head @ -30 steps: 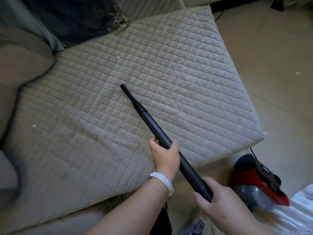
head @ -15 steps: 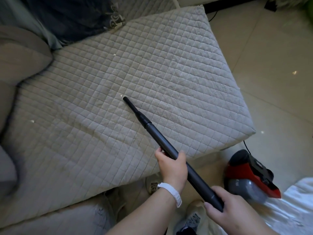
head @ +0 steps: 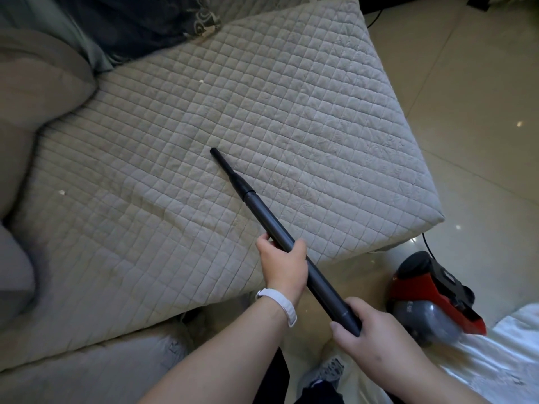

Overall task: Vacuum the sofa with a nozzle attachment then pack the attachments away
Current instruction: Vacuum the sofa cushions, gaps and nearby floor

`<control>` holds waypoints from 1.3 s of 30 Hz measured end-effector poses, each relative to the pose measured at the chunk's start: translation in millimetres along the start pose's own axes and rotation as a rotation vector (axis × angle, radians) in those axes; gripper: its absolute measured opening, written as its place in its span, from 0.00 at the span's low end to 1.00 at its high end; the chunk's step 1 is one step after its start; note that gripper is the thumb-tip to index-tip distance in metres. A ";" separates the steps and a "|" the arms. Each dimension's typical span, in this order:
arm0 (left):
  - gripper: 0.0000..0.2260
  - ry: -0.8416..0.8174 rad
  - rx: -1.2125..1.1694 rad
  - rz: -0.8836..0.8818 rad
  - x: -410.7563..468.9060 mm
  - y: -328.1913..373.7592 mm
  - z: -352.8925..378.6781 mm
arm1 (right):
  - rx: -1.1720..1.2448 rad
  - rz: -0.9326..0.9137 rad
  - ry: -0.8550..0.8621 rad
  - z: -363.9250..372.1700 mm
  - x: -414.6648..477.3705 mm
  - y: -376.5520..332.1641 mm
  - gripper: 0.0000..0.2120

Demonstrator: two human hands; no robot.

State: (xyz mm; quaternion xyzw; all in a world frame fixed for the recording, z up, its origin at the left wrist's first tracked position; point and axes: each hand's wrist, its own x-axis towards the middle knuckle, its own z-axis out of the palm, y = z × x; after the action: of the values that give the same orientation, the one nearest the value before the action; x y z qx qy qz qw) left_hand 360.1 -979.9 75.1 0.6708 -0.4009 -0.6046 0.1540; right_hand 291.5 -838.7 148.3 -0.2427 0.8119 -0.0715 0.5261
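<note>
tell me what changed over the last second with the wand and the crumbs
The nozzle tip swept over the quilted cushion past the middle crumb, which no longer shows; presumably sucked up. The left hand and right hand kept the same grips on the wand. Two crumbs, upper and left, remain, and the red vacuum stays on the floor.

No text can be read anywhere. The grey body of the red vacuum cleaner (head: 428,301) bears a faint pale mark, too blurred to make out.
</note>
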 end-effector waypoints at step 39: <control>0.22 0.005 0.015 0.050 141.5 115.5 32.0 | -0.030 -0.054 0.114 -78.7 105.6 -114.2 0.13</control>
State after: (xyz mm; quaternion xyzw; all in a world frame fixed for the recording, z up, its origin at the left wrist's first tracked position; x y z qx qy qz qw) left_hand 282.2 -1146.3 50.6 0.6632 -0.4217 -0.5959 0.1649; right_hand 223.2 -998.8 138.5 -0.2679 0.8348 -0.0870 0.4730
